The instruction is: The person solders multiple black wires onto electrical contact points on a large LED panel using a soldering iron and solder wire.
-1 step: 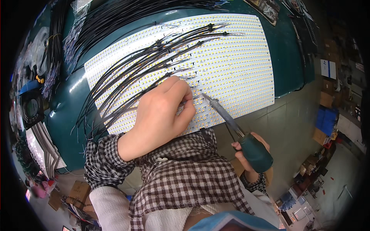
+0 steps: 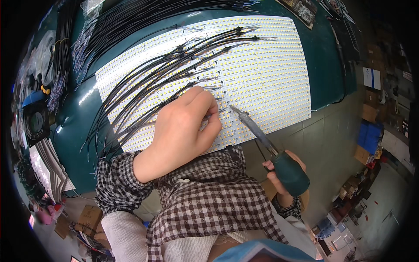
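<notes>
A large white LED panel (image 2: 266, 65), with rows of small yellow chips, lies before me. Several black cables (image 2: 144, 76) with stripped, silvery ends curve over its left half. My left hand (image 2: 185, 122) rests above the panel's middle, thumb and forefinger pinched on what appears to be the end of a black cable; the fingertips partly hide it. From the right comes a soldering iron (image 2: 257, 133) with a green handle, held in my right hand (image 2: 283, 174). Its tip is right by the panel's centre seam, just right of my left fingertips; contact cannot be made out.
The panel lies on a dark green table (image 2: 83, 113). Bundles of black cable (image 2: 135, 19) lie along the far side. At the left are a black fan-like device (image 2: 37, 122) and a stack of white strips (image 2: 50, 168). Cardboard boxes (image 2: 89, 216) stand below left.
The soldering iron's tip has shifted very slightly to the right. My left hand and the cables look unmoved.
</notes>
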Demonstrator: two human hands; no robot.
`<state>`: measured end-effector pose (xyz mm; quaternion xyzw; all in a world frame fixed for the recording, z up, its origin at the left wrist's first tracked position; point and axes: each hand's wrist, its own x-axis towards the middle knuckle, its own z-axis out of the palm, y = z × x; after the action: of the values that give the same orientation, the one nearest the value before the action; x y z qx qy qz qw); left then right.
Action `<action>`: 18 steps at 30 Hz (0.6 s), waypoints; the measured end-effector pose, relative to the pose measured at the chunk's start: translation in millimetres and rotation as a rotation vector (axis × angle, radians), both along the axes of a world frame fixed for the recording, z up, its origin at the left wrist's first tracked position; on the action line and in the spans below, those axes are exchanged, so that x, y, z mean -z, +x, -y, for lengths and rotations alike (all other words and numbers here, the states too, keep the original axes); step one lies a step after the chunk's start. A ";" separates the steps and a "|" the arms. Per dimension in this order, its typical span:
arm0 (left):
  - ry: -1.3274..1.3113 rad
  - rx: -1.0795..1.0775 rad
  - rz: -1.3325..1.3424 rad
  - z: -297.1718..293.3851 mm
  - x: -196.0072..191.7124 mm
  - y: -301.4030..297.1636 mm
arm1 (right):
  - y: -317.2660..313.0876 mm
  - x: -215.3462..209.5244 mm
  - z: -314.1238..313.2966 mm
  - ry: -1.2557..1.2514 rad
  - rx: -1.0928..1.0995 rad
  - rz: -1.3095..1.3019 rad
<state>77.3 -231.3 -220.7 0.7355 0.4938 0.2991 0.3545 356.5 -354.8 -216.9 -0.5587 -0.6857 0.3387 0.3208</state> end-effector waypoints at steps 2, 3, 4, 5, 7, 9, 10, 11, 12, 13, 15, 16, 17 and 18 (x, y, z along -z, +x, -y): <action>0.006 0.002 -0.003 -0.4 0.3 -0.4 | 1.7 2.7 2.7 0.014 -0.006 0.014; 0.006 0.002 -0.005 -0.8 0.4 -0.8 | 1.3 3.7 3.5 0.002 0.015 -0.013; 0.006 0.003 -0.007 -0.9 0.7 -0.7 | 1.4 4.6 4.0 -0.010 0.035 -0.040; 0.006 0.003 -0.008 -1.2 0.8 -0.6 | 1.5 5.1 4.0 -0.009 0.035 -0.041; 0.003 -0.003 -0.003 -1.6 0.7 -0.2 | 1.7 5.9 3.8 -0.007 0.032 -0.045; 0.007 -0.006 -0.004 -1.7 0.5 0.7 | 1.8 3.6 4.2 -0.046 0.058 -0.088; 0.011 -0.009 -0.004 -2.2 -0.4 0.6 | 1.4 2.9 4.9 -0.085 0.084 -0.130; 0.018 -0.006 -0.008 -1.6 -2.8 0.4 | 2.3 4.2 6.4 -0.078 0.087 -0.135; -0.030 -0.009 -0.047 0.9 -6.6 0.0 | 4.3 6.9 8.6 -0.103 0.105 -0.158; -0.070 -0.009 -0.085 0.2 -9.1 0.4 | 6.7 11.5 8.6 -0.121 0.125 -0.181; 0.082 0.006 -0.151 2.0 -21.1 -1.6 | 10.9 18.4 13.4 -0.110 0.165 -0.234; 0.212 0.012 -0.209 1.8 -29.0 -3.2 | 11.7 19.4 15.1 -0.122 0.198 -0.278; 0.268 0.028 -0.259 -5.1 -44.5 -4.7 | 9.8 19.0 12.1 -0.110 0.199 -0.279; 0.279 0.030 -0.258 -13.7 -43.2 -4.9 | 5.4 17.6 7.4 -0.103 0.247 -0.356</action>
<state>72.4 -217.6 -177.5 0.8170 0.4780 0.2628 0.1872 362.0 -362.2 -234.5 -0.5855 -0.5265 0.4247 0.4469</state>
